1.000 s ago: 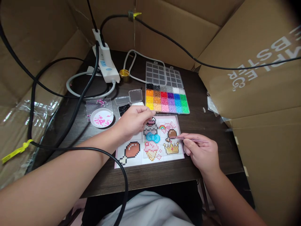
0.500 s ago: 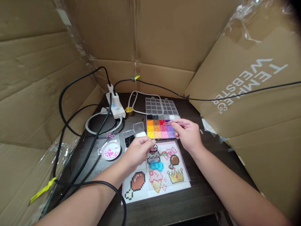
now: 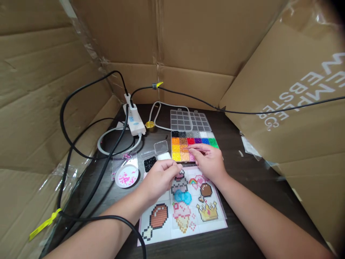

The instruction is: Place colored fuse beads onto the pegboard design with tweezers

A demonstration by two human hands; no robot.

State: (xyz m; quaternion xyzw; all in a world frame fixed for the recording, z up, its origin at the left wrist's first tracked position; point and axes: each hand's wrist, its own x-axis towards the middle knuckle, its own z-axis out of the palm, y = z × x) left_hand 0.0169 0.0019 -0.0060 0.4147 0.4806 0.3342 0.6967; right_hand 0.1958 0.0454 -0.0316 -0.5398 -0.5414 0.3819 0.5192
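Note:
My right hand (image 3: 209, 162) is closed on thin tweezers (image 3: 194, 149), whose tips reach into the orange and pink compartments of the open bead box (image 3: 194, 146). My left hand (image 3: 160, 178) rests with fingers curled on the upper left of the clear pegboard (image 3: 188, 201). That board lies over a pattern sheet (image 3: 159, 223) with pixel pictures: a drumstick, an ice cream, a crown, a blue bow. What the left fingers pinch, if anything, is hidden.
A white dish of pink beads (image 3: 126, 177) and small boxes of black and white beads (image 3: 156, 160) sit left of the bead box. A power strip (image 3: 134, 120) with black and white cables lies behind. Cardboard walls (image 3: 291, 104) surround the dark table (image 3: 242, 172).
My right hand went from the pattern sheet up to the bead box, then shifted left over its front compartments. The camera tilted up. My left hand stayed on the pegboard.

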